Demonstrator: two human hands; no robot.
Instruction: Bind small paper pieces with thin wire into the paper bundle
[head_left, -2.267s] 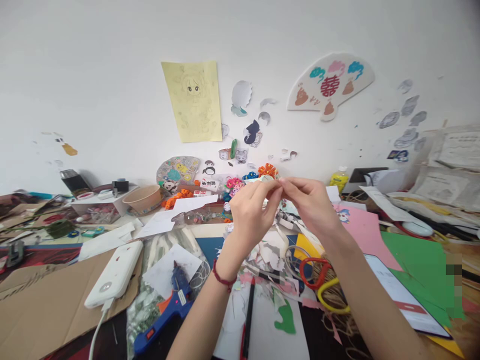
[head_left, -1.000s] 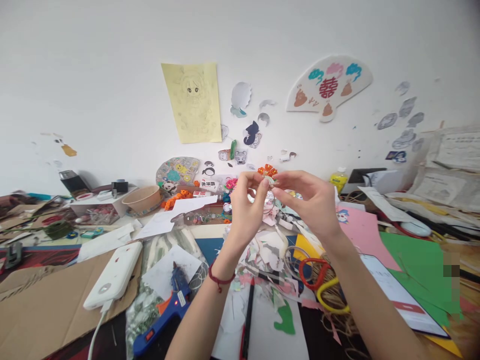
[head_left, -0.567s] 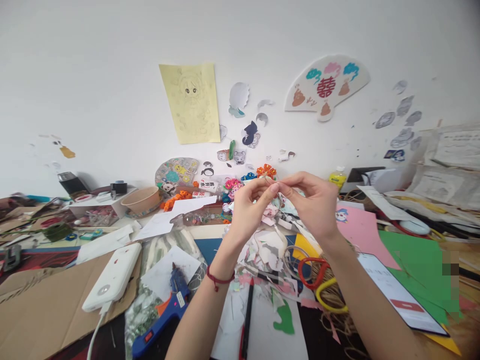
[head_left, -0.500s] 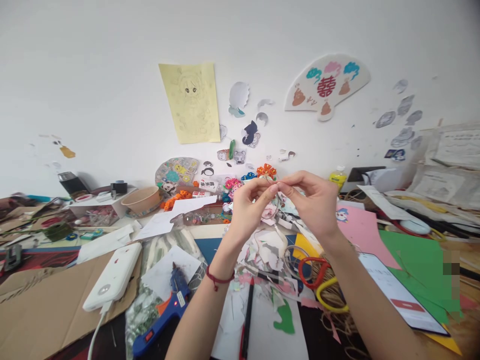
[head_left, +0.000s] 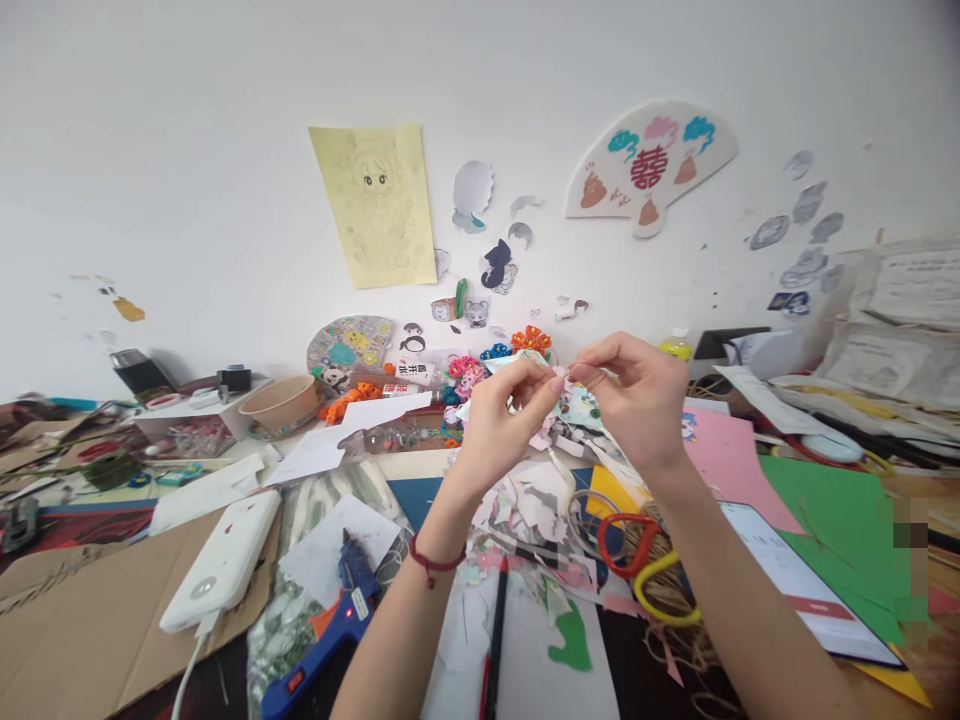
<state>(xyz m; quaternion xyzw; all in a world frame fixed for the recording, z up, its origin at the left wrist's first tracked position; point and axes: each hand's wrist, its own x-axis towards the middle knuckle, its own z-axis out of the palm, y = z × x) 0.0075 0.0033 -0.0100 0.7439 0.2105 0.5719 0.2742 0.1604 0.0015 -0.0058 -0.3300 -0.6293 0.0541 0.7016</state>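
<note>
My left hand (head_left: 506,415) is raised above the cluttered table, thumb and fingers pinched together. Facing it, my right hand (head_left: 637,400) is closed in a similar pinch, fingertips close to those of the left. Something small and pale pink shows at the fingertips, too tiny to make out. Below and behind the hands lies a heap of paper scraps (head_left: 525,500). Scissors with red and yellow handles (head_left: 628,545) rest under my right forearm. Between my forearms lie a dark pencil (head_left: 496,630) and a green paper cutout (head_left: 571,640).
A blue glue gun (head_left: 352,595) with a lit red light lies left of my left forearm. Further left, a white power bank (head_left: 225,560) with a cable sits on cardboard (head_left: 82,620). A phone (head_left: 810,590) and pink paper (head_left: 731,460) are at the right.
My hands have drawn slightly apart, the right one shifting a little to the right. A gap now shows between the fingertips, with something pinkish there.
</note>
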